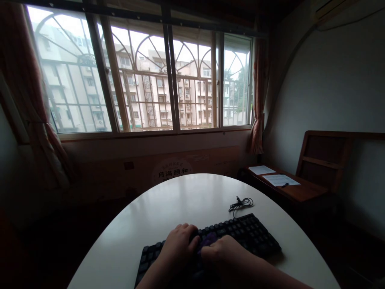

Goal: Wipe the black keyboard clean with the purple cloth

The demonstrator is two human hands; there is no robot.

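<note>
A black keyboard (255,237) lies at a slant on the white round table (138,220). Its thin black cable (242,203) is bundled in loops just behind it. My left hand (180,241) is over the keyboard's middle, its fingers bent over the far edge and its thumb toward the keys, steadying it. Closed in a fist, my right hand (222,251) grips a soft purple lump (209,239) against the keys, close to my left thumb. Whether the lump is putty or cloth I cannot tell. My hands and forearms hide part of the keyboard's near side.
At the right, a wooden bench (313,190) holds paper sheets (281,180) and a dark pen (284,185). A barred window (192,92) with curtains (258,96) spans the far wall. Below it a printed panel (210,160) leans behind the table.
</note>
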